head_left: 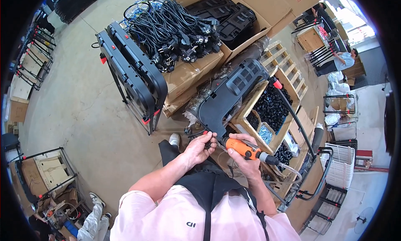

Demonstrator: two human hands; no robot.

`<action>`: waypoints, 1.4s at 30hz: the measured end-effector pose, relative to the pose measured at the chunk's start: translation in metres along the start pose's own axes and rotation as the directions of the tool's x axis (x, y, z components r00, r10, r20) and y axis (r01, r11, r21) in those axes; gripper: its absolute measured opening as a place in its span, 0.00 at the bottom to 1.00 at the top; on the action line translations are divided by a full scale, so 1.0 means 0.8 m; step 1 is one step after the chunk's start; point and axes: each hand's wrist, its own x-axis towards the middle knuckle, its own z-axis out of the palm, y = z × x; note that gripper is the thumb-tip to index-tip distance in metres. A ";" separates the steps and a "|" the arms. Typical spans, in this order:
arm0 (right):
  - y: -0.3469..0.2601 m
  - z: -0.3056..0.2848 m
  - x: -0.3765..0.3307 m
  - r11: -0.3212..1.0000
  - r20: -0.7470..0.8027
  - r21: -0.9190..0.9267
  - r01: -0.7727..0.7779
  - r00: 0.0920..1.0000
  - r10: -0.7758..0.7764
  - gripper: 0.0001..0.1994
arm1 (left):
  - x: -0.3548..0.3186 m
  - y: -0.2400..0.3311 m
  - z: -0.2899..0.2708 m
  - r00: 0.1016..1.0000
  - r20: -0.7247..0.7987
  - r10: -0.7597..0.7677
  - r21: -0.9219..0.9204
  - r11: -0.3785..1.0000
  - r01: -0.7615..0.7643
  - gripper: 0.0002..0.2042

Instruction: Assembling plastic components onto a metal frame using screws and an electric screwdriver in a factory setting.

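My right hand (248, 161) is wrapped round an orange power screwdriver (241, 148) with a clear hose (292, 179) running from its back end. The tool's front end points left, at the near end of a black plastic housing (211, 111) with vent slots. Close to that end, my left hand (200, 149) is closed, fingers pinched together. Small dark bits show in its palm, too small to name. A red piece shows at its fingertips. The housing is joined to a black tube frame (297, 122) with a red fitting (277, 83).
Black power cords (167, 28) with plugs are heaped on a carton left of an open box of black plastic parts (238, 22). Two upright black housings (129, 70) stand at left. A wooden bin (246, 109) holds black parts and screws. Other people work at far right and lower left.
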 end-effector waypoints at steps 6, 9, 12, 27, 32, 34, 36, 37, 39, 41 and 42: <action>-0.006 0.006 0.006 1.000 0.017 -0.014 -0.024 1.000 0.025 0.25 | -0.004 0.003 -0.002 0.998 0.038 -0.053 -0.096 0.994 0.057 0.13; -0.012 0.015 0.013 0.999 0.005 0.020 -0.048 0.999 0.048 0.25 | -0.003 0.004 0.000 0.996 0.085 -0.032 -0.110 0.993 0.042 0.14; -0.012 0.024 0.024 0.996 0.008 -0.012 -0.084 0.996 0.084 0.25 | -0.006 0.000 0.009 0.999 -0.044 0.001 -0.076 0.997 -0.004 0.16; 0.004 0.057 0.069 0.961 0.129 -0.277 -0.007 0.991 0.044 0.21 | -0.014 0.003 -0.018 0.998 -0.054 -0.036 0.122 0.992 0.042 0.14; 0.005 0.059 0.078 0.957 0.130 -0.291 0.017 0.991 0.022 0.18 | -0.019 0.013 -0.016 0.998 0.055 -0.016 0.226 0.974 0.003 0.15; 0.003 0.059 0.078 0.953 0.150 -0.301 0.030 0.989 0.016 0.18 | -0.025 0.017 -0.014 0.998 0.061 -0.001 0.246 0.969 -0.014 0.15; 0.004 0.058 0.079 0.949 0.169 -0.311 0.043 0.986 0.011 0.18 | -0.028 0.016 -0.015 0.998 0.066 0.013 0.266 0.963 -0.030 0.15; 0.009 0.058 0.081 0.954 0.142 -0.293 0.067 0.990 -0.026 0.18 | -0.028 0.017 -0.016 0.997 0.070 0.019 0.302 0.952 -0.039 0.14; 0.019 0.056 0.082 0.956 0.112 -0.276 0.095 0.992 -0.066 0.19 | -0.029 0.018 -0.019 0.997 0.073 0.027 0.341 0.939 -0.050 0.14; 0.018 0.057 0.080 0.957 0.118 -0.276 0.090 0.991 -0.059 0.19 | -0.030 0.020 -0.020 0.998 0.069 -0.007 0.482 0.875 -0.027 0.14; 0.017 0.057 0.079 0.957 0.124 -0.278 0.082 0.991 -0.049 0.19 | -0.029 0.019 -0.020 0.998 0.069 -0.007 0.483 0.875 -0.027 0.14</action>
